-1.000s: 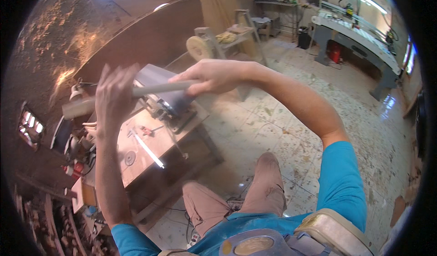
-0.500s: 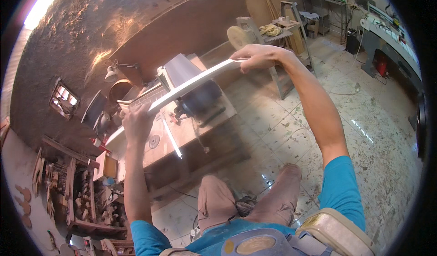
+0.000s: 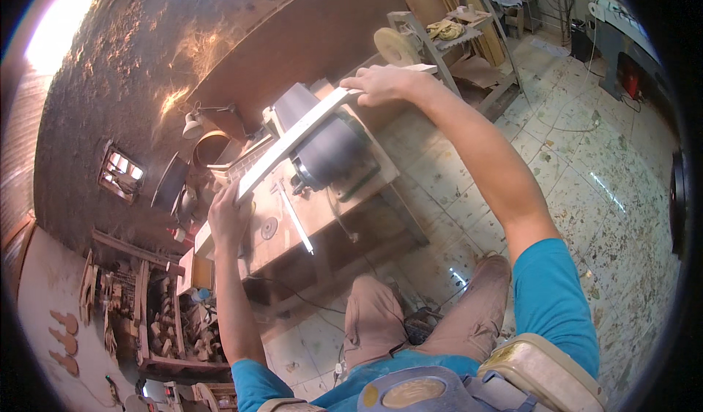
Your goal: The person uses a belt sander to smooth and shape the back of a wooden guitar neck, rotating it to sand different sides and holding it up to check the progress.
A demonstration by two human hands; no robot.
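A long pale wooden board (image 3: 296, 134) runs diagonally over a belt sander (image 3: 329, 152) with a grey belt and dark drum. My left hand (image 3: 228, 207) grips the board toward its lower-left end. My right hand (image 3: 377, 84) grips it near the upper-right end, fingers curled over it. The sander stands on a plywood workbench (image 3: 381, 198); below the board lie a long pale metal bar (image 3: 296, 222) and a round metal disc (image 3: 269, 227). Whether the board touches the belt is unclear from this angle.
A step ladder (image 3: 502, 50) with a cloth (image 3: 447, 30) and boards stands behind on the right. A machine table (image 3: 630, 39) is at the far right, with cables across the tiled floor (image 3: 556, 156). Wood offcuts (image 3: 176, 317) fill a rack at lower left; a desk lamp (image 3: 192, 125) is beyond the bench.
The board came down from a blurred, raised pose to lie diagonally across the sander, my hands moving with it. The view has swung leftward, shifting the bench and sander to the right in the picture.
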